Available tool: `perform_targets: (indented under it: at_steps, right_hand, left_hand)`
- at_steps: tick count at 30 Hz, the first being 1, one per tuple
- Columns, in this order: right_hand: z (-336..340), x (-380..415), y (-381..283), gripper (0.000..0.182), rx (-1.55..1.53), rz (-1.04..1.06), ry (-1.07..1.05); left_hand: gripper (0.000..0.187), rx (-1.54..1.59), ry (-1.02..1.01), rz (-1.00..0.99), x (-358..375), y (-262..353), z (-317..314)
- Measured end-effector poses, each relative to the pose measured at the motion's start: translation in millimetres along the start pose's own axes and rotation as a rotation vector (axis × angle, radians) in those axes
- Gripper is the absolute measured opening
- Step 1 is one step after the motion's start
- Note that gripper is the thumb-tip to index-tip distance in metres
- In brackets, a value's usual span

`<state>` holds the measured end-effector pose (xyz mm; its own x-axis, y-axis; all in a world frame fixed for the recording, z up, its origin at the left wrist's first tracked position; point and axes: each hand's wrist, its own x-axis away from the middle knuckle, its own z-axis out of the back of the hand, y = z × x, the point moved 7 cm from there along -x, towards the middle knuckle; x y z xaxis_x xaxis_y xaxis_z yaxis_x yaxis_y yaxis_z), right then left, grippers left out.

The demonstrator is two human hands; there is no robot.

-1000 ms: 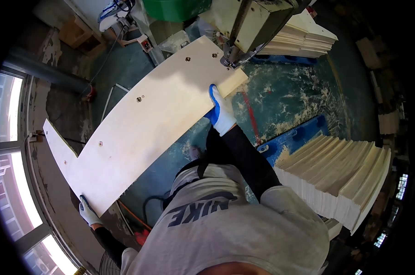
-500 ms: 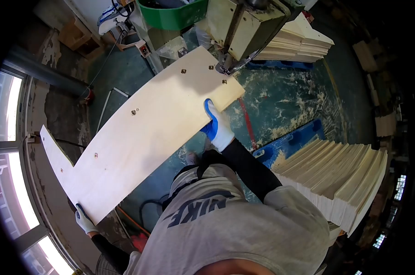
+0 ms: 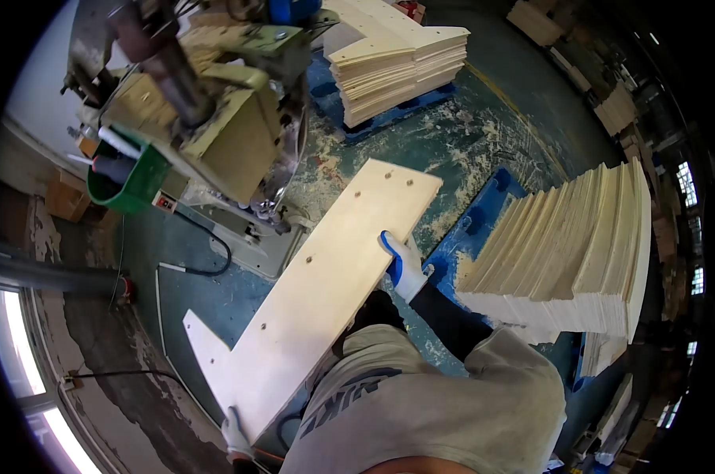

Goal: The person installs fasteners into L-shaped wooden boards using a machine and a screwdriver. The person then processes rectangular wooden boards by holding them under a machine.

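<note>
Over dusty green floor (image 3: pixel 484 118) — both hands' fingers clamp plywood panel (image 3: pixel 326 292), stacks nearby.

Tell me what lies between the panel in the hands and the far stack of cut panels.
In the head view, only sawdust-strewn green floor separates the held panel from the far stack; the stack's blue pallet edges it.

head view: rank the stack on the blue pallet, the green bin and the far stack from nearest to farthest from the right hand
From the right hand:
1. Stack on the blue pallet, just to its right.
2. Far stack, up ahead.
3. Green bin, far left by the machine.
</note>
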<state>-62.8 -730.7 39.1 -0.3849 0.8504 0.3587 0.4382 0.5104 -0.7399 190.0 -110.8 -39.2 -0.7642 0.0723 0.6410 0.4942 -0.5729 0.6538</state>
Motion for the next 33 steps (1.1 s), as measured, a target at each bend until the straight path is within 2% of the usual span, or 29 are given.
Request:
perform_targets:
  at_steps: [1,2,3,4,6,8,9,11,14,15,17,18,19,20,21,22,23,24,25,26,28,29,30,31,32,33]
  right_hand:
    - [-7,1,-5,0.046,0.027,-0.004,-0.017]
    - [-11,5,-1,0.047,0.054,-0.011,-0.037]
    - [0,2,26,0.049,0.093,-0.081,-0.036]
    - [19,-2,59,0.052,0.129,-0.099,-0.024]
    - [40,0,87,0.052,0.071,-0.237,-0.021]
    - [71,-35,60,0.051,0.135,-0.11,0.015]
    - [88,-58,36,0.05,0.136,-0.109,0.042]
    - [117,-99,-8,0.047,0.052,-0.13,0.081]
    - [160,-157,-76,0.046,0.129,-0.122,0.093]
    - [164,-174,-108,0.045,0.173,-0.107,0.094]
    - [164,-210,-162,0.044,0.169,-0.059,0.05]
    - [156,-231,-195,0.047,0.199,0.02,-0.018]
    - [145,-256,-228,0.048,0.164,0.041,-0.069]
    - [132,-286,-263,0.048,0.149,0.112,-0.102]
    - [107,-313,-310,0.052,0.209,0.18,-0.227]
    - [91,-353,-343,0.051,0.221,0.17,-0.367]
    - [73,-391,-377,0.047,0.238,0.254,-0.41]
    - [65,-443,-407,0.059,0.232,0.398,-0.359]
    - [78,-480,-421,0.072,0.231,0.507,-0.175]
    - [89,-495,-415,0.082,0.219,0.493,-0.059]
    - [110,-476,-369,0.07,0.503,0.507,0.141]
    - [138,-482,-327,0.066,0.578,0.401,0.076]
    - [156,-480,-282,0.063,0.667,0.28,-0.017]
    - [151,-445,-248,0.06,0.657,0.16,-0.052]
    - [151,-409,-222,0.064,0.699,0.016,-0.097]
    - [172,-406,-174,0.07,0.754,-0.231,-0.143]
  left_hand:
    - [0.06,0.121,-0.115,-0.002,-10,-5,-54]
    - [0.061,0.124,-0.107,0.004,-5,10,-109]
    - [0.06,0.118,-0.067,0.027,17,44,-167]
    - [0.06,0.205,-0.146,0.033,17,53,-221]
    - [0.061,0.09,-0.218,0.183,8,58,-308]
    - [0.058,0.35,-0.399,0.202,28,92,-401]
    - [0.057,0.383,-0.449,0.234,31,92,-440]
    - [0.053,0.44,-0.556,0.351,71,135,-502]
    - [0.044,0.164,-0.785,0.104,79,156,-579]
    - [0.043,0.287,-0.858,0.248,111,195,-604]
    - [0.041,0.153,-0.956,-0.022,115,218,-643]
    - [0.04,0.305,-0.999,0.194,115,225,-671]
    - [0.038,0.331,-1.006,0.168,131,266,-691]
    - [0.039,0.397,-0.947,-0.015,128,298,-720]
    - [0.038,0.368,-0.92,0.005,151,362,-734]
    - [0.038,0.274,-0.949,-0.175,143,410,-763]
    - [0.042,0.137,-0.901,-0.359,140,468,-779]
    - [0.04,0.233,-0.996,-0.473,128,515,-809]
    - [0.037,0.283,-0.902,-0.47,126,551,-812]
    - [0.034,0.336,-0.807,-0.461,127,573,-807]
    - [0.032,0.316,-0.973,-0.676,122,563,-790]
    - [0.03,0.263,-1.064,-0.52,123,537,-768]
    - [0.027,0.163,-1.013,-0.503,95,498,-747]
    - [0.027,0.167,-0.905,-0.54,86,463,-709]
    - [0.033,0.069,-0.775,-0.464,58,405,-681]
    - [0.039,-0.17,-0.637,-0.417,36,355,-647]
